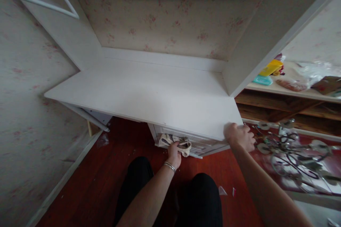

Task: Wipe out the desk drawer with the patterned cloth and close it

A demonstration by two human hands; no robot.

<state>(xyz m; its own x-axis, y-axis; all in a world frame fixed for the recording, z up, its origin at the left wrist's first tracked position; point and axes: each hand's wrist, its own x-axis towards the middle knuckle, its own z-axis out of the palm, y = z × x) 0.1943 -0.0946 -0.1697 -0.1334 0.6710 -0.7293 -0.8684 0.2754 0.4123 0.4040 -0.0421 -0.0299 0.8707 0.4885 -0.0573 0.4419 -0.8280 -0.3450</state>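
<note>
A crumpled cream cloth (186, 146) with darker patches is bunched in my left hand (174, 154), its fingers closed on it. The cloth lies against the panelled front of the white cabinet (210, 145) under the desktop. My right hand (238, 136) is slightly blurred at the near right corner of the white desk (149, 88), its fingers bent around the edge; their tips are partly hidden. A silver bangle (169, 166) circles my left wrist.
Beige shelving (266, 87) on the right holds plastic bags and a yellow packet (272, 67). Below it lies a metal chandelier (290, 152) with several arms. White uprights (255, 39) frame the desk. Scraps (222, 190) litter the red floor (87, 188) beside my knees.
</note>
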